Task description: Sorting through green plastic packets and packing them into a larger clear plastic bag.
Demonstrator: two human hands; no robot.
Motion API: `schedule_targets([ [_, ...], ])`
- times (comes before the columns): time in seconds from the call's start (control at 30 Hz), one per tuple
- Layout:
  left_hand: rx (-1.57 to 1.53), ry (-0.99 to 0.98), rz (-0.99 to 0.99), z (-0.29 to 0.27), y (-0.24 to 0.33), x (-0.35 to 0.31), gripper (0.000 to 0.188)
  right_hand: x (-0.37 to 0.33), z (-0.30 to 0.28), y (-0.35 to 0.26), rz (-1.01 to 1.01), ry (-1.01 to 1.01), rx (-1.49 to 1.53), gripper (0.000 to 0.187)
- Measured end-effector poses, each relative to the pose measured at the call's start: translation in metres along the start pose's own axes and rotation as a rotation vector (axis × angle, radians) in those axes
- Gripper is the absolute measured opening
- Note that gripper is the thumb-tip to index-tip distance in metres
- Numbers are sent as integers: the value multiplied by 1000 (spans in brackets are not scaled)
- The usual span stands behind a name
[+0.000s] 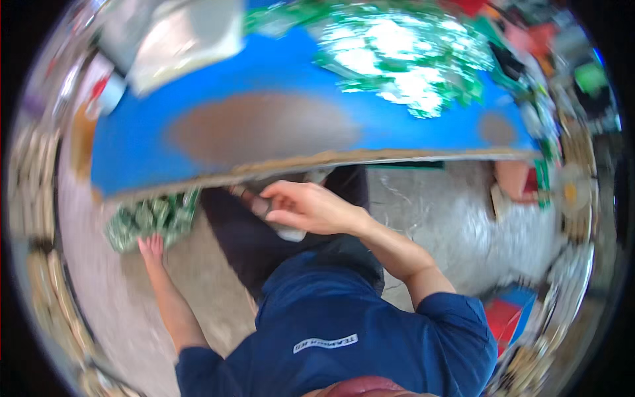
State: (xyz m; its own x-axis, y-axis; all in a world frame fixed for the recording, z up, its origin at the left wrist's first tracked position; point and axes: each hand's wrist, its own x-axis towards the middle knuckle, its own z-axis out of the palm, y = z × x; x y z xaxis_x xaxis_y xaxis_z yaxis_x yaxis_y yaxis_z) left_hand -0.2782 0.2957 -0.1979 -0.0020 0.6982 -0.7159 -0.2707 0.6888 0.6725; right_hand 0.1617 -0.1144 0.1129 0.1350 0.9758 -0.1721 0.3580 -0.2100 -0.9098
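Note:
My left hand (pixel 152 246) reaches down at the left, its fingers closed on the near edge of a shiny green plastic bag (pixel 155 218). Darker green pieces show through the bag, which sits below the table's front edge. Over my lap, my right hand (pixel 309 206) is curled with thumb and fingers brought together. Something small and dark shows between them, too blurred to name. A pale, rounded thing (pixel 289 233) lies just under that hand, against my dark trousers.
A blue table (pixel 142 145) with a worn brown patch and frayed front edge spans the view ahead. On it lie a heap of shiny green-and-silver packets (pixel 403 59) and a whitish sack (pixel 188 43). A red-and-blue box (pixel 509 316) stands at the lower right.

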Motion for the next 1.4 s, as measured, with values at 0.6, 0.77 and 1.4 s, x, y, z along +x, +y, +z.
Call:
schedule_targets([
  [0.6,742,-1526,-258,237,-38,-401,64,63,-317,173,359,913,-875,120],
  [0.77,938,-1508,696,453,7,-400,46,40,-306,161,365,764,-943,118],
  [1.4,1794,-547,1148,675,-103,-298,108,19,-286,179,181,731,-968,99],
])
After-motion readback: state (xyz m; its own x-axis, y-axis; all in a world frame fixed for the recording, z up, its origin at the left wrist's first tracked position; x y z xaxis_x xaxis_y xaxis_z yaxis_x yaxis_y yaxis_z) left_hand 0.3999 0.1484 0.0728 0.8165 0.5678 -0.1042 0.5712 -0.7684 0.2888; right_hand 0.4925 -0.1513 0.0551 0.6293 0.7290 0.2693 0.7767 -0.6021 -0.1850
